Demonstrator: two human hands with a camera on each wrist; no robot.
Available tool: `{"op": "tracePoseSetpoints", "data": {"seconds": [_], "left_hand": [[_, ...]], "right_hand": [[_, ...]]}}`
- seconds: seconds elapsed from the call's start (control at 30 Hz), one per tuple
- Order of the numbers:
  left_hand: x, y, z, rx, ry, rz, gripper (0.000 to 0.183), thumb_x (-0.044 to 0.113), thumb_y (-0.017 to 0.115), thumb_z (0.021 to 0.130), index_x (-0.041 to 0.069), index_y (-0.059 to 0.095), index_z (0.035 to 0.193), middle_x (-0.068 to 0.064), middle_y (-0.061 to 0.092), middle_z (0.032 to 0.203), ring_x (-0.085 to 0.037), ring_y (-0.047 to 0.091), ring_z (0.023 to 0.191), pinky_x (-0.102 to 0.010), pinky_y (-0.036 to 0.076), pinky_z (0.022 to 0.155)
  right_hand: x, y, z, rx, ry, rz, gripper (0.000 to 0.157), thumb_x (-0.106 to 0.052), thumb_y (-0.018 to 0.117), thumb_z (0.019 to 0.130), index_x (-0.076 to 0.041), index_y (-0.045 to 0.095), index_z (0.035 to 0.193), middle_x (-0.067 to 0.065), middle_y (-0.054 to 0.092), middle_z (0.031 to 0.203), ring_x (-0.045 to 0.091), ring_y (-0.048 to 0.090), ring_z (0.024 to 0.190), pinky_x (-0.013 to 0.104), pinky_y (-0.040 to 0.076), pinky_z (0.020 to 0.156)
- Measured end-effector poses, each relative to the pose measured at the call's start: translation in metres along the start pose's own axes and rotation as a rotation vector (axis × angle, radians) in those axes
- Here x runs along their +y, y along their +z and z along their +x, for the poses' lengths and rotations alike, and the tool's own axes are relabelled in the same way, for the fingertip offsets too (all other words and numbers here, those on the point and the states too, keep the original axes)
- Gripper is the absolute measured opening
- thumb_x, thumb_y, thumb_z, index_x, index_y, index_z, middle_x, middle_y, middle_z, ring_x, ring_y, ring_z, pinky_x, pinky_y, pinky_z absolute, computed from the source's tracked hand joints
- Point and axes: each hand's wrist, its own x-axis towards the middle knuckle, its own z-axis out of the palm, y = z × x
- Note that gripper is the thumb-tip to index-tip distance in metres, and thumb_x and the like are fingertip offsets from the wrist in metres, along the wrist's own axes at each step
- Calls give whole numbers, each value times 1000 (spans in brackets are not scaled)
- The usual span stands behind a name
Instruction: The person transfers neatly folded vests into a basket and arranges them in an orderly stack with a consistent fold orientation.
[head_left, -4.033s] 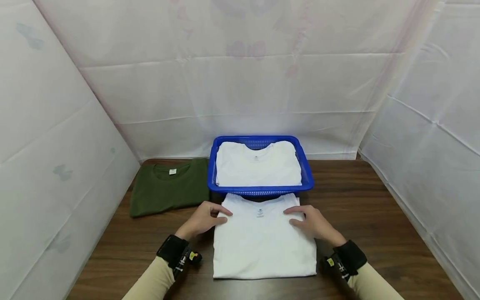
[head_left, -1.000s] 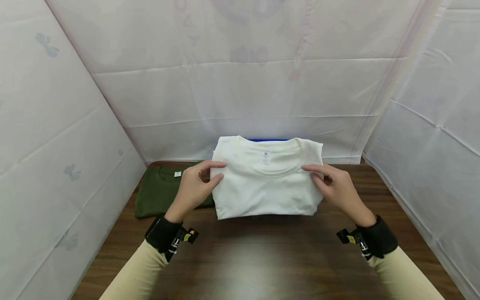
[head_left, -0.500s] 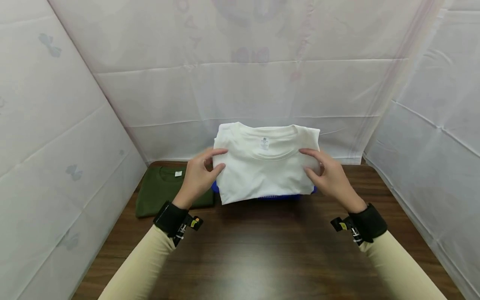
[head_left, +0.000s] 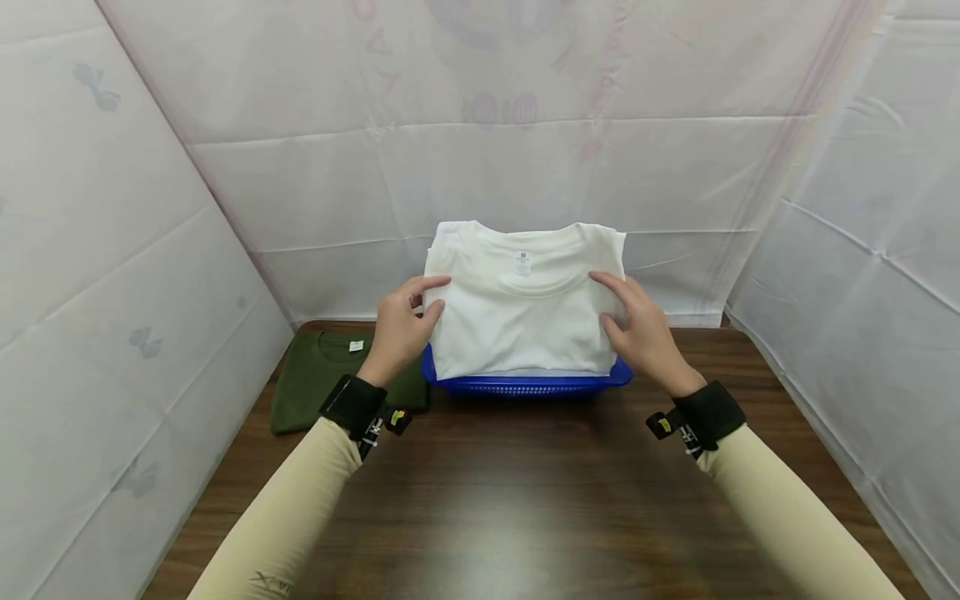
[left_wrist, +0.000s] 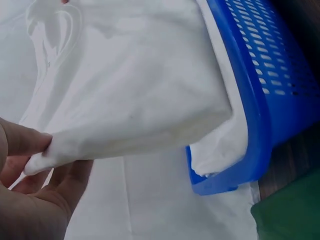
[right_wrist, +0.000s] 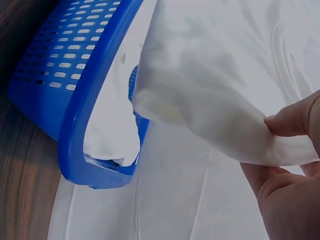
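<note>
White shirt [head_left: 517, 333], moved back in both hands [head_left: 397, 333] [head_left: 648, 337], fingers [left_wrist: 27, 140] pinching it, mostly hides basket [head_left: 527, 386] beside green shirt [head_left: 311, 385].

The wood-grain tabletop [head_left: 510, 500] carries a blue perforated basket [head_left: 525, 388] and, beside it, a folded dark green shirt [head_left: 311, 392].

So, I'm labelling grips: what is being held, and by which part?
A folded white shirt: the left hand pinches one side edge, the right hand the opposite one.

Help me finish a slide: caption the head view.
Both hands hold a folded white shirt over a blue basket; a green shirt lies to the left.
</note>
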Motion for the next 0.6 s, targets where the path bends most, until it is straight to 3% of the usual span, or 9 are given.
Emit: {"op": "tracePoseSetpoints", "data": {"seconds": [0.1,0.17,0.4,0.6], "left_hand": [[-3,1,2,-28,-17,-6,42,-1,70,94,4,66,136,-15,62,137,-31,71,104,-42,60,83],[-5,2,4,-47,-19,-3,48,-2,72,92,4,63,139,-16,59,140,-33,69,107,-45,59,85],[-16,8,9,-75,-10,54,51,-5,68,93,4,60,143,-17,55,144,-31,60,93,-41,52,80],[-29,15,16,-118,-63,104,52,-4,68,94,5,59,144,-16,55,145,-31,59,98,-41,48,82]], "right_hand": [[2,3,4,-6,-2,8,66,16,63,86,-7,55,147,19,59,137,25,48,83,31,36,66],[4,4,7,-11,-1,19,67,16,63,85,-6,54,148,19,58,140,27,50,88,33,38,68],[14,9,13,-67,59,38,72,17,61,88,-5,45,155,23,51,148,33,53,106,41,41,77],[23,16,18,-107,102,25,76,17,61,88,-4,40,157,26,48,150,39,52,127,49,46,91]]}}
